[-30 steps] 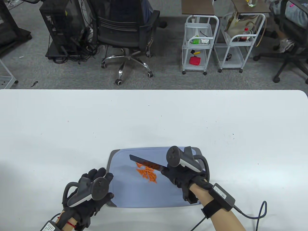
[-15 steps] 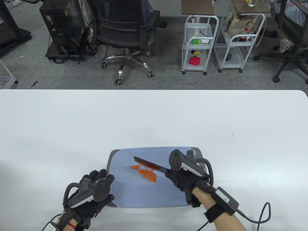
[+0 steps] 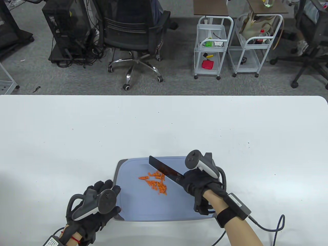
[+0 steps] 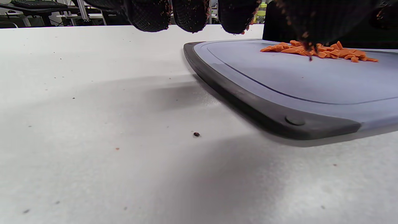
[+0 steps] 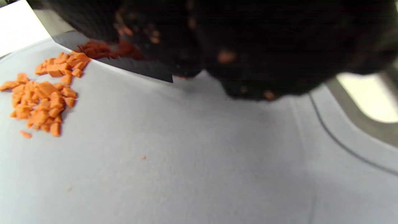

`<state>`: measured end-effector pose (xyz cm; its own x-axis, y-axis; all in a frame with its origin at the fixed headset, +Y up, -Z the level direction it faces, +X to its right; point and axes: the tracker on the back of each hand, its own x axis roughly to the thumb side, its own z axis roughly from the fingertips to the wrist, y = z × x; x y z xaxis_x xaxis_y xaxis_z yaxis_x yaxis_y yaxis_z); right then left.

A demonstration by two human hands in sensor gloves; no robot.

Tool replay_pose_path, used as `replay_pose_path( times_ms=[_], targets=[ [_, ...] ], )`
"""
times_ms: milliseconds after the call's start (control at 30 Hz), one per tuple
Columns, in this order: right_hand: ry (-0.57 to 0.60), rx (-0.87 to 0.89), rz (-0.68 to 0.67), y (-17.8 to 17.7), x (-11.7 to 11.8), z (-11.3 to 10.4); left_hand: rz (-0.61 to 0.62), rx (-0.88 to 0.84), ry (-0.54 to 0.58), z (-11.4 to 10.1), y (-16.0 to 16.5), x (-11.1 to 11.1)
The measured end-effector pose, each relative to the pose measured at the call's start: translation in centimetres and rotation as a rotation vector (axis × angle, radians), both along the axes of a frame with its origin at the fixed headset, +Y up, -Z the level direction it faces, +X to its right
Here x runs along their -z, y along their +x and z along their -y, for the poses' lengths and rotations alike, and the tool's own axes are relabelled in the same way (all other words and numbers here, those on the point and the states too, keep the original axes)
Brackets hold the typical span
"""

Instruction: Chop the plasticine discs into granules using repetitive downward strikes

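Note:
A pile of orange plasticine pieces (image 3: pixel 155 183) lies on a blue-grey cutting board (image 3: pixel 143 207). It also shows in the left wrist view (image 4: pixel 320 51) and the right wrist view (image 5: pixel 43 96). My right hand (image 3: pixel 197 184) grips the handle of a black knife (image 3: pixel 165 169). The blade is raised, tilted, over the pile's far right side, with orange bits stuck to it (image 5: pixel 99 49). My left hand (image 3: pixel 98 200) rests on the board's near-left corner and holds nothing. Its fingertips (image 4: pixel 189 15) hang at the top of the left wrist view.
The board has a dark grey rim (image 4: pixel 248 105) and lies on a white table (image 3: pixel 77 133). Beyond the table's far edge stand an office chair (image 3: pixel 133 33) and two white wire carts (image 3: pixel 211 43).
My right hand has lifted the knife off the pile and drawn it back and to the right. A few pieces now lie spread at the pile's left. My left hand has stayed put.

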<state>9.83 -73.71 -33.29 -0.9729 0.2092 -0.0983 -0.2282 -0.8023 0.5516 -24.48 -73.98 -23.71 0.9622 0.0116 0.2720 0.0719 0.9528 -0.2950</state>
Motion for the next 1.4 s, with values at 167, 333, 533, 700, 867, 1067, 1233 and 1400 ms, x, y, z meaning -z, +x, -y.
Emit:
replay_pose_path(
  times_ms=[167,333,533,700,867,1067,1233,1400],
  targets=[
    [0.195,-0.158,-0.124,-1.6,-2.8,-1.6,-0.001,0.003,-0.013,0.0,0.1,0.0],
    [0.253,-0.083,-0.125,-1.4,-3.9,-3.1,0.003,0.006,-0.012,0.1,0.1,0.0],
    [0.123,-0.063,-0.162,-1.9,-4.4,-2.5,0.003,0.015,-0.023,0.1,0.2,-0.1],
    [0.024,-0.057,-0.135,-2.4,-3.4,0.4,0.001,0.021,-0.03,0.1,0.2,-0.1],
    [0.123,-0.149,-0.14,-4.5,-4.6,0.2,0.006,0.034,-0.049,0.5,0.7,0.1],
    [0.249,-0.256,-0.158,-6.7,-5.9,-0.2,0.004,0.043,-0.059,0.7,0.7,0.1],
    [0.189,-0.235,-0.186,-4.1,-4.7,-1.3,-0.027,0.023,-0.05,0.4,-0.2,0.2],
    [0.182,-0.097,-0.122,-2.7,-4.8,-3.6,-0.039,0.011,-0.034,0.0,-0.6,0.4]
  ],
)
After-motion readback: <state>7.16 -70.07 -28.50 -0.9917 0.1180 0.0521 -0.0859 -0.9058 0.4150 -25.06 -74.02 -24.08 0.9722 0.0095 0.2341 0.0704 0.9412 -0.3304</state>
